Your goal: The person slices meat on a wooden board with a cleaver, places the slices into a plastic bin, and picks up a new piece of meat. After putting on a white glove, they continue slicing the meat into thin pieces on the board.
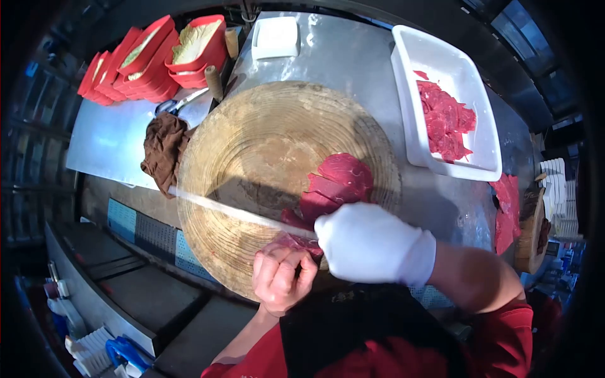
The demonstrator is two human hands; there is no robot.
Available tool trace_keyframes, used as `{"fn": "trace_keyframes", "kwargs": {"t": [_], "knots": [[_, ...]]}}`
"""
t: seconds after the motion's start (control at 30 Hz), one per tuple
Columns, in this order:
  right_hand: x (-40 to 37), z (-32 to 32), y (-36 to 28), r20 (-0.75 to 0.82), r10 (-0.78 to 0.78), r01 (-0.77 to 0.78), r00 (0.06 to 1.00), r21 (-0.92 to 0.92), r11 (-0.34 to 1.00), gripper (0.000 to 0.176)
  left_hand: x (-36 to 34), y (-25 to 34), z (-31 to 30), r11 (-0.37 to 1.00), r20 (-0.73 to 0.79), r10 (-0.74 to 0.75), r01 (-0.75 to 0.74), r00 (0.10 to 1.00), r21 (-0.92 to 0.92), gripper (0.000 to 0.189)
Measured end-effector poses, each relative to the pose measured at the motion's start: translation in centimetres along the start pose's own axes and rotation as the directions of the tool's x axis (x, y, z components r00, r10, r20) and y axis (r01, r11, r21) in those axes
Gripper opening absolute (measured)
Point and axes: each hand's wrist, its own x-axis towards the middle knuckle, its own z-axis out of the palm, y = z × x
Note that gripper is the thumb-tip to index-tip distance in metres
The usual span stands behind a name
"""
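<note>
Raw red meat (343, 179) lies in slices on the right part of a round wooden chopping block (252, 113). My right hand (375, 246), in a white glove, is wrapped round a knife (236, 211); its handle is hidden in the fist. The blade is motion-blurred and points left across the block, passing over the near end of the meat. My bare left hand (282, 277) is closed at the block's near edge, its curled fingers pressed on the near end of the meat, just below the blade.
A white tub (409, 120) with cut meat stands at the right, more meat (505, 211) beside it. Left of the block lies a brown cloth (165, 145). Red baskets (201, 57) with leaves stand at the back left; a white container (276, 38) sits behind the block.
</note>
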Motion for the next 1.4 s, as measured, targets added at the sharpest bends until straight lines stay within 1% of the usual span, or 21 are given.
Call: {"fn": "trace_keyframes", "kwargs": {"t": [0.07,0.13,0.2,0.23,0.27,0.33,0.4,0.47,0.53,0.67,0.77,0.83,0.87,0.93,1.0,1.07,1.17,1.2,1.27,1.33,1.4], "knots": [[-0.5,1.6,1.9,-0.217,-0.086,0.091,0.972,0.014,0.996,0.019,0.1,0.1,-0.2,1.000,-0.010,0.010,-0.010,1.000,-0.009,0.020],[-2.7,1.5,1.8,-0.234,-0.080,0.070,0.969,-0.053,0.996,0.021,-0.1,0.3,-0.5,1.000,-0.002,0.013,-0.013,1.000,0.010,0.020],[-5.2,0.0,0.4,-0.072,0.150,-0.153,0.986,-0.043,0.987,0.019,-0.3,0.5,-0.7,1.000,0.013,0.009,-0.010,1.000,0.027,0.020],[-6.5,-0.1,0.0,-0.038,0.130,-0.130,0.991,-0.006,0.991,0.010,-0.5,0.5,-0.8,1.000,0.023,0.001,-0.002,1.000,0.018,0.021],[-7.9,0.4,0.0,-0.144,0.001,-0.004,0.990,-0.021,1.000,0.009,-0.7,0.5,-0.9,1.000,0.031,-0.007,0.007,0.999,0.010,0.022],[-10.3,0.6,-0.4,-0.180,-0.133,0.101,0.975,-0.175,0.979,0.008,-2.1,0.0,-1.1,1.000,0.019,-0.018,0.017,1.000,0.022,0.021],[-12.1,1.0,-0.5,-0.174,-0.130,0.082,0.976,-0.259,0.962,0.008,-3.0,-0.2,-1.7,0.988,0.126,-0.123,0.134,0.984,-0.082,0.020],[-12.8,1.0,-0.4,-0.169,-0.121,0.057,0.978,-0.341,0.938,0.009,-3.1,-0.5,-1.5,0.980,0.111,-0.162,0.174,0.980,-0.100,0.018],[-13.0,0.9,-0.2,-0.037,-0.004,-0.008,0.999,-0.321,0.947,0.010,-3.0,-0.8,-1.3,0.996,0.058,0.034,-0.038,0.998,0.081,0.018],[-11.6,0.5,-0.1,-0.027,-0.060,0.048,0.998,-0.326,0.944,0.011,-3.7,-1.1,-1.5,0.997,0.094,-0.015,0.008,0.995,0.079,0.020],[-9.7,0.2,-0.3,0.019,-0.044,0.048,0.999,-0.293,0.955,0.009,-4.5,-1.8,-0.5,0.996,0.041,0.028,-0.031,0.999,0.082,0.022],[-8.2,-0.2,-0.4,0.069,-0.072,0.088,0.995,-0.255,0.963,0.009,-4.4,-2.0,1.6,0.989,-0.325,0.138,-0.114,0.936,0.093,0.023],[-7.1,-0.2,-0.5,0.079,-0.067,0.085,0.995,-0.257,0.963,0.009,-3.8,-2.0,1.2,0.991,-0.327,0.128,-0.105,0.936,0.088,0.023],[-4.7,0.4,-0.8,-0.021,-0.111,0.110,0.994,-0.023,0.994,0.011,-2.2,-1.0,-0.5,0.998,0.025,-0.010,0.008,1.000,0.060,0.022],[-1.8,2.1,-1.4,-0.013,-0.055,0.056,0.998,0.079,0.995,0.011,-0.6,-0.8,-0.4,1.000,0.010,0.022,-0.022,1.000,0.015,0.021],[-0.5,2.7,-2.3,-0.129,-0.088,0.102,0.988,0.106,0.989,0.011,-0.3,-0.3,-0.1,1.000,-0.052,-0.004,0.004,0.999,0.002,0.021],[-0.9,2.1,-0.6,-0.136,-0.120,0.121,0.983,0.000,0.993,0.011,-0.5,-0.1,0.0,1.000,-0.025,-0.002,0.003,1.000,0.021,0.019],[-1.1,2.5,0.7,-0.202,-0.203,0.193,0.958,-0.071,0.979,0.012,-0.5,-0.2,0.0,1.000,-0.014,0.004,-0.004,1.000,-0.003,0.019],[-2.2,2.1,1.3,-0.299,-0.239,0.159,0.924,-0.270,0.950,0.012,-0.4,0.2,-0.4,1.000,-0.008,0.008,-0.008,1.000,0.025,0.019],[-4.0,1.0,0.9,-0.280,-0.161,0.105,0.946,-0.205,0.973,0.011,-0.6,0.2,-0.5,0.999,-0.015,0.037,-0.036,0.999,0.028,0.018],[-6.2,-0.1,-0.7,0.001,0.042,-0.042,0.999,-0.024,0.999,0.011,-1.0,0.2,-0.8,0.999,0.009,-0.023,0.023,1.000,0.034,0.019]]}}
